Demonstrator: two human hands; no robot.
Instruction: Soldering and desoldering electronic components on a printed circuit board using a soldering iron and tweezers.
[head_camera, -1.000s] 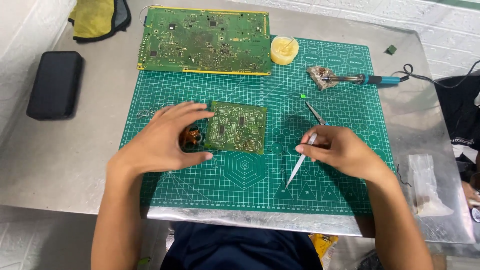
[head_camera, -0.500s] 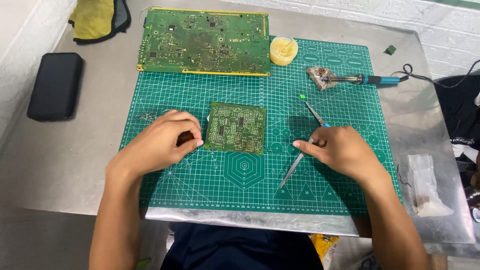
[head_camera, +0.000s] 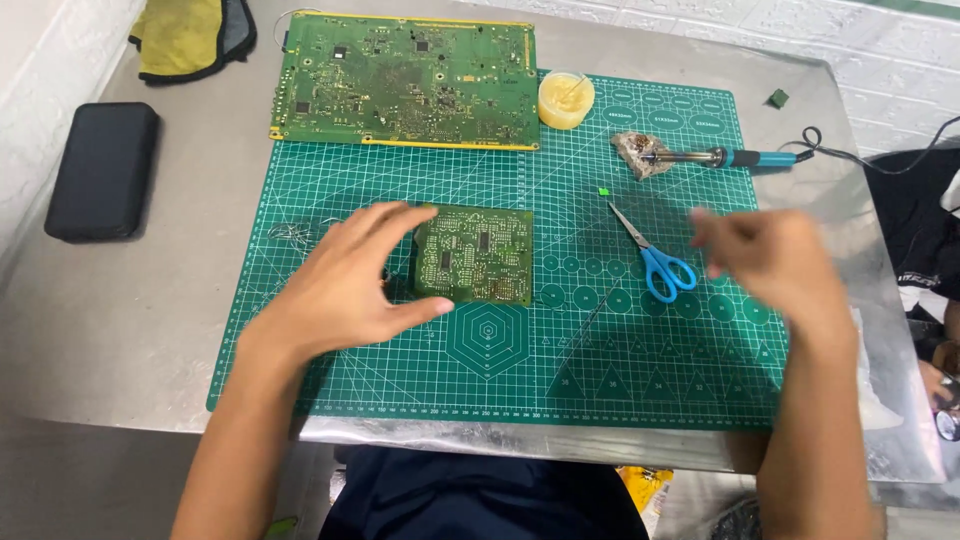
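Observation:
A small green circuit board (head_camera: 480, 256) lies flat on the green cutting mat (head_camera: 640, 370). My left hand (head_camera: 345, 285) spans the board's left edge, with the thumb at the lower left corner and the fingers at the upper left corner. My right hand (head_camera: 765, 262) hovers blurred over the right side of the mat, fingers loose and nothing in them. Blue-handled scissors (head_camera: 655, 258) lie just left of it. A thin metal tool (head_camera: 588, 318) rests on the mat between the board and my right hand.
A large green circuit board (head_camera: 405, 80) lies at the back. Beside it are a small tub of yellowish paste (head_camera: 566, 100) and a soldering iron (head_camera: 715, 157) with its cable. A black case (head_camera: 100, 170) and a yellow cloth (head_camera: 185, 38) sit at the left on the metal table (head_camera: 120, 350).
My right hand let go of the thin tool, which now lies on the mat, and moved up and right, uncovering the scissors. My left hand spread along the small board's left edge.

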